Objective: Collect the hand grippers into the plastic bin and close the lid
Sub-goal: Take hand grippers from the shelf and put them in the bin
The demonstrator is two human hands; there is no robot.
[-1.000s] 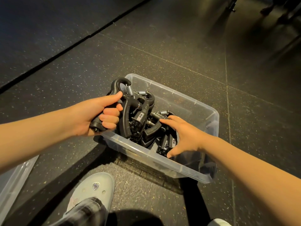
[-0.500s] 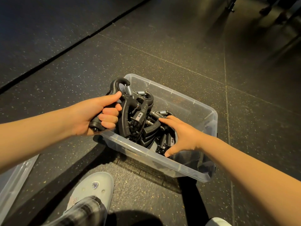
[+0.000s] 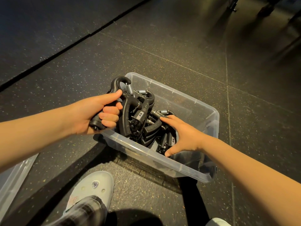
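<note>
A clear plastic bin (image 3: pixel 202 110) stands on the dark floor with several black hand grippers (image 3: pixel 153 132) piled in its left half. My left hand (image 3: pixel 96 113) grips the handle of one black hand gripper (image 3: pixel 126 118), which leans over the bin's left rim with its hooked top and spring up. My right hand (image 3: pixel 184 136) reaches into the bin with spread fingers and rests on the pile; the fingertips touch a spring end. The bin's clear lid (image 3: pixel 11 178) lies on the floor at the lower left edge.
My grey clog (image 3: pixel 92 190) and trouser leg are just in front of the bin. A second shoe tip (image 3: pixel 216 222) shows at the bottom right. Floor seams run around the bin. Dark furniture legs (image 3: pixel 232 5) stand far back right.
Almost nothing has moved. My right hand has shifted slightly on the pile of grippers, and my left hand keeps the same grip on its gripper.
</note>
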